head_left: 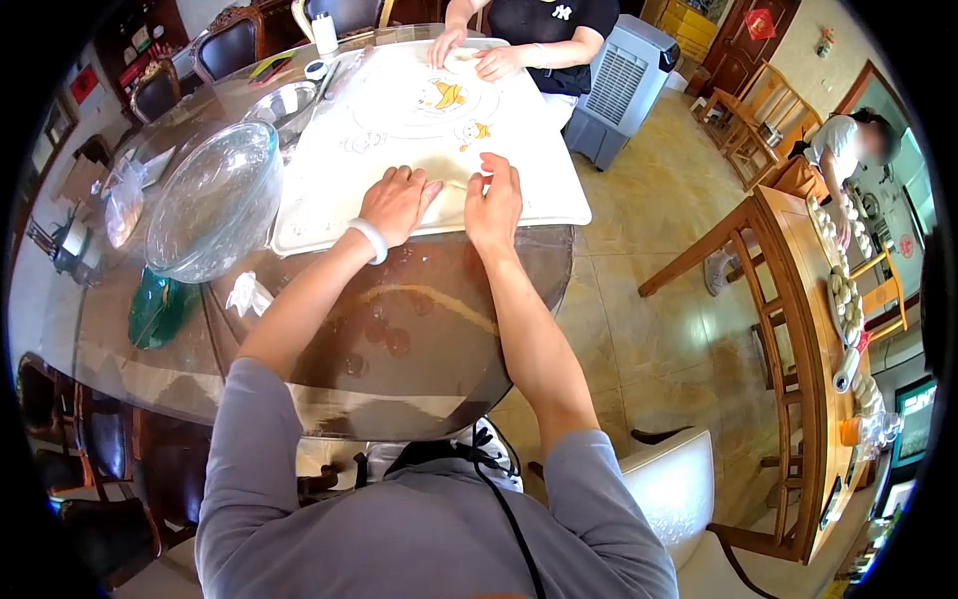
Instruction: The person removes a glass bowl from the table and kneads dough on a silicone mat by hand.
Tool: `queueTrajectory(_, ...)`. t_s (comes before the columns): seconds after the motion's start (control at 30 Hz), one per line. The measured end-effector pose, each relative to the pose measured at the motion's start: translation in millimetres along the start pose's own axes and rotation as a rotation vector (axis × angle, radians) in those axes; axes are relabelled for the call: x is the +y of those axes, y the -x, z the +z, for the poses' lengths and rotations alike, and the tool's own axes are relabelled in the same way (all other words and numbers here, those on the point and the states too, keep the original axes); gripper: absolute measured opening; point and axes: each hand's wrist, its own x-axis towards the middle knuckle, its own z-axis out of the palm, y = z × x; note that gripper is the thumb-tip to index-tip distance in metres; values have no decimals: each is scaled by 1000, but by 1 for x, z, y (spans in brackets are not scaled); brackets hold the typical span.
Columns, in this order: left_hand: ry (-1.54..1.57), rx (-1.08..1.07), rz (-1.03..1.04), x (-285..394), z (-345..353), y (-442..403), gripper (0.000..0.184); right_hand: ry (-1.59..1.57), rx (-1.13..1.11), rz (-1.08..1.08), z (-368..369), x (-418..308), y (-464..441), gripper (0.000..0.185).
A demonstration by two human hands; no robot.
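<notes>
A pale piece of dough (454, 187) lies between my two hands at the near side of a white mat (549, 200) with cartoon prints. My left hand (397, 205), a pale band on its wrist, has curled fingers and its thumb against the dough's left end. At the other end, my right hand (494, 203) has its thumb and bent fingers around the dough. Its exact grip is partly hidden by the hand itself. The dough's colour nearly blends with the mat.
A large glass bowl (215, 205) stands left of the mat, with a metal bowl (284, 104) behind it. Crumpled tissue (248, 296) lies on the glass table (429, 339). Across the mat, another person's hands (479, 62) handle dough. Rightward, a wooden table (788, 235) bears several dough pieces.
</notes>
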Motion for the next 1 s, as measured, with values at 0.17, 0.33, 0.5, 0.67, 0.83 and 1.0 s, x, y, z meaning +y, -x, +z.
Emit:
queueTrajectory(0.17,-24,-135,-141,-4,7,-33,52,92,-55,-86,9,6,-1,30)
queueTrajectory(0.33,-29,-218,-215,-1,-1,-38,55,204,-90,-98,11,8,1,30)
queueTrajectory(0.5,51,-66,-245,2,-5,-25,46,170,-74,-62,8,11,7,28)
queueTrajectory(0.67,-59,282,13,14,-22,0,37,79,-64,-32,6,8,8,29)
queueTrajectory(0.83,-139,191,-9,12,-30,8,40,79,-91,-47,7,6,10,30)
queueTrajectory(1.0,-73,32,-38,6,1,0,38,87,-96,-114,9,2,10,31)
